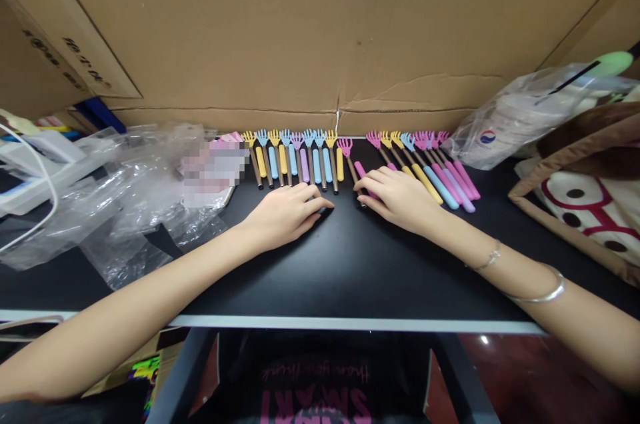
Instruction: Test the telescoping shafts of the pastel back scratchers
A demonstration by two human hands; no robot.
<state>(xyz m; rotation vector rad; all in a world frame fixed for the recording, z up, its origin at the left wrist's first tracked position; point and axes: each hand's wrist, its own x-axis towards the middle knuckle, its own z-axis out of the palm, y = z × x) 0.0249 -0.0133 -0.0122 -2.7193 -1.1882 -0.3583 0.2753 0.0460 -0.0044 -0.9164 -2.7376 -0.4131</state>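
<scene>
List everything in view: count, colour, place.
Left rods: nine, heads yellow, blue, purple, pink; back centre
Loose sleeves: nine, matching colours; beside those rods
Right rods: several, mixed colours; right of centre
Plastic bags: several, clear; left
Blurred pack: one, pale; left
Bagged cup: one, whitish; right
Fabric bag: one, brown and white; far right
Cardboard: several panels, brown; behind
Table: one, black; centre
Bracelets: two, silvery; right forearm
Left hand: one, bare; near left rods
Right hand: one, bare; at pink rod
</scene>
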